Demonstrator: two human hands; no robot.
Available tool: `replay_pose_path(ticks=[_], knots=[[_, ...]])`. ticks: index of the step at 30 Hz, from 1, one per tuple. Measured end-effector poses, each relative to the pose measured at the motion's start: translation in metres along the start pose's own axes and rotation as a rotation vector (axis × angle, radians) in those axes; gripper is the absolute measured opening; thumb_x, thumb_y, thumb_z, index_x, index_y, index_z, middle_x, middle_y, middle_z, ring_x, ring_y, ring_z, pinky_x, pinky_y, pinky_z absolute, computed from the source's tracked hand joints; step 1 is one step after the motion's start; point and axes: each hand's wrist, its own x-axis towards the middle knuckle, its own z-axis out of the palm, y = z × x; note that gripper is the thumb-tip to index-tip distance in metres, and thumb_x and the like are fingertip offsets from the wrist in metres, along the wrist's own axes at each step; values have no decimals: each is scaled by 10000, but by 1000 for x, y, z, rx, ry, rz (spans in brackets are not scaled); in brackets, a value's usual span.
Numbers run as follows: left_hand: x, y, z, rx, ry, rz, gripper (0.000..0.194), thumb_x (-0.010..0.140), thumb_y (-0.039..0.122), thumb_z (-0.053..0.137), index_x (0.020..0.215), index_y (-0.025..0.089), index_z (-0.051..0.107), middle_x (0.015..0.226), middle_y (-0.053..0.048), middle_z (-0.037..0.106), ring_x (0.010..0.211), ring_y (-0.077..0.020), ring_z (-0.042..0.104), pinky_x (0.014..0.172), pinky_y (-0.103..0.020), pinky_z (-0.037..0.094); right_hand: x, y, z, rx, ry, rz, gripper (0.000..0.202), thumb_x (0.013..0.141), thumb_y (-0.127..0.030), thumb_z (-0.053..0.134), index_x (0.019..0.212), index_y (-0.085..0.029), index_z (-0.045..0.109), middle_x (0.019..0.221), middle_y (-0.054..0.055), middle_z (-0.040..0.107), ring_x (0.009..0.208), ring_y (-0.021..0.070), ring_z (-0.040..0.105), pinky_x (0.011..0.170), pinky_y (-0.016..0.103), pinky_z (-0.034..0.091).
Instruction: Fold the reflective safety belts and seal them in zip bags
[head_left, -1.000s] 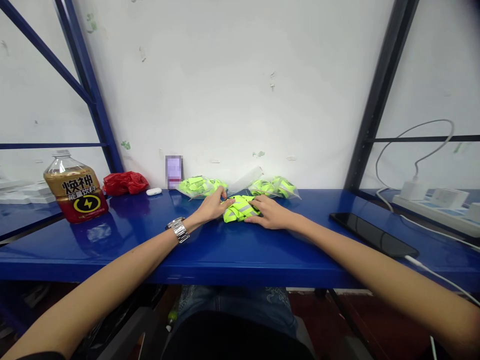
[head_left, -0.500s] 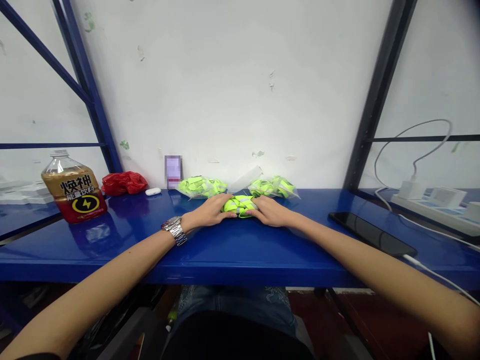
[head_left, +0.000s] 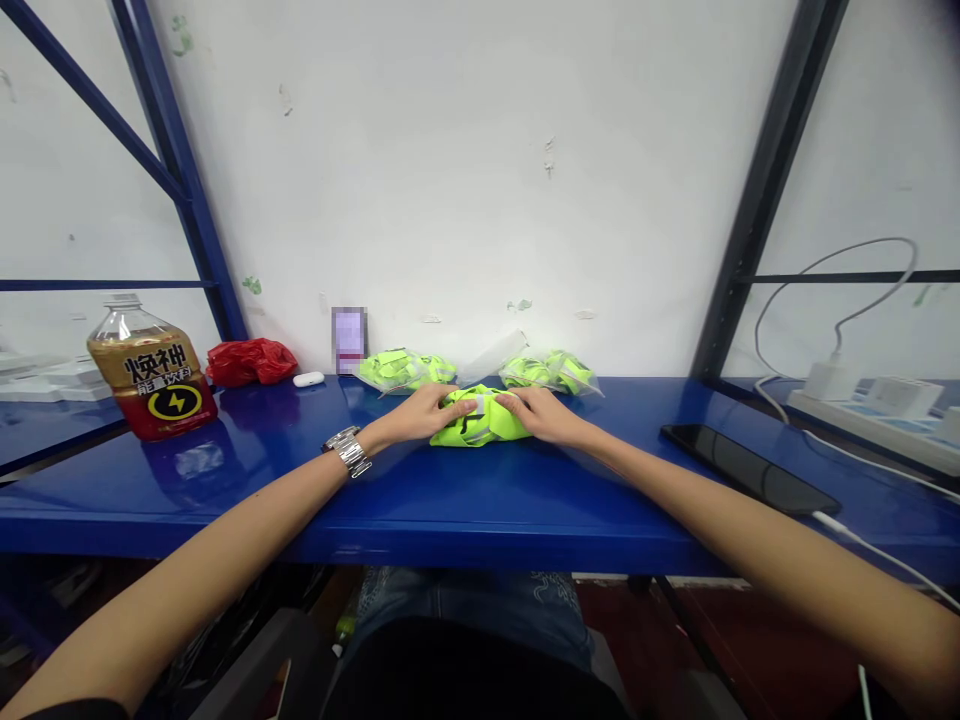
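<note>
A bright yellow-green reflective vest, bunched and partly folded, rests on the blue table in front of me. Grey-white reflective strips show on the cloth. My left hand, below a metal wristwatch, grips its left side with the thumb on top. On the right side, my right hand holds it the same way, thumb over the cloth. Behind the hands lie two clear bags of similar yellow-green cloth, the left bag and the right bag.
At the left stand a large drink bottle and a crumpled red plastic bag. A white earphone case lies near an upright phone. To the right are a black phone on a cable and a white power strip.
The vest has gone from a compact roll to a wider, looser bundle, with a flap spread toward me. Both hands still hold its sides, thumbs now higher on the cloth.
</note>
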Motion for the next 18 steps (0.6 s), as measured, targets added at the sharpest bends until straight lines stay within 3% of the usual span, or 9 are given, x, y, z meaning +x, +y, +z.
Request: replay_pose_path(ticks=[4,7,8,10,12,15,18], knots=[[3,-10,5,-33,-26,-137,598,864,673,384,533,192,255,515,50,163,458,-73,136,462,-284,94,1,0,6,-49,-4,107,455,993,-427,255,829,-180,600,866,88,677,749,206,604,655,295,403],[5,-18,8,20,8,-152,591,861,658,403,513,186,328,509,28,266,476,-93,259,455,-267,174,0,0,9,-145,-33,158,411,999,-407,252,971,-196,604,968,99,686,812,228,620,683,306,410],[6,-19,9,32,43,-121,553,865,634,422,556,177,421,551,6,371,524,-114,353,471,-259,244,0,1,10,-180,-46,172,409,1001,-407,242,1005,-203,597,983,101,683,824,236,618,690,315,411],[6,-19,11,36,145,-16,413,877,560,469,824,167,587,807,-55,565,737,-170,505,588,-265,392,0,1,11,-247,-56,186,411,1003,-407,230,1041,-212,589,998,111,667,876,257,603,717,338,415],[6,-15,14,48,203,112,330,914,447,458,1089,188,565,1056,-89,580,936,-196,530,753,-298,450,-1,0,13,-288,-10,160,377,1000,-387,256,1092,-211,577,1030,127,631,959,269,567,762,356,420],[5,-9,18,141,167,265,287,955,245,328,1073,189,583,1088,-97,583,1010,-196,526,880,-333,431,-2,-1,17,-311,104,39,315,979,-260,323,1212,-205,527,1085,138,559,1013,260,510,819,363,416],[1,-5,18,232,128,300,341,930,162,291,1044,180,612,1074,-109,601,1010,-211,536,890,-347,425,-2,0,21,-327,125,-88,358,933,-136,350,1226,-201,545,1054,130,530,978,246,487,821,355,410]])
